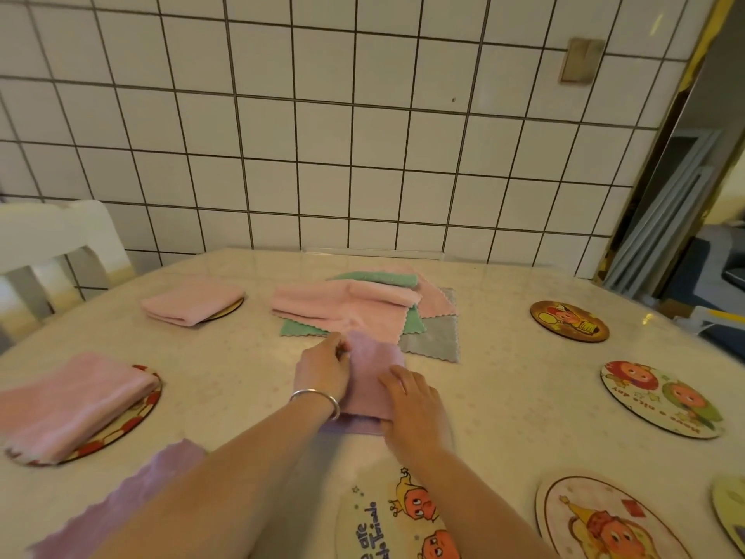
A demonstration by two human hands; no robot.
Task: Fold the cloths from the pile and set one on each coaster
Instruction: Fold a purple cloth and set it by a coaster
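A lilac cloth (369,371) lies partly folded on the table's middle, in front of the pile (363,308) of pink, green and grey cloths. My left hand (322,367), with a silver bangle on the wrist, pinches the cloth's left edge near its far corner. My right hand (413,405) rests flat on the cloth's right side with the fingers straight. Folded pink cloths sit on two coasters at the left, one far (191,304) and one near (72,409). Another lilac cloth (133,494) lies under my left forearm.
Bare cartoon-printed coasters lie at the right (568,320), (661,399), (604,518) and at the front (397,518); a further one shows at the right frame edge (731,510). A white chair (52,252) stands at the table's left. A tiled wall backs the table.
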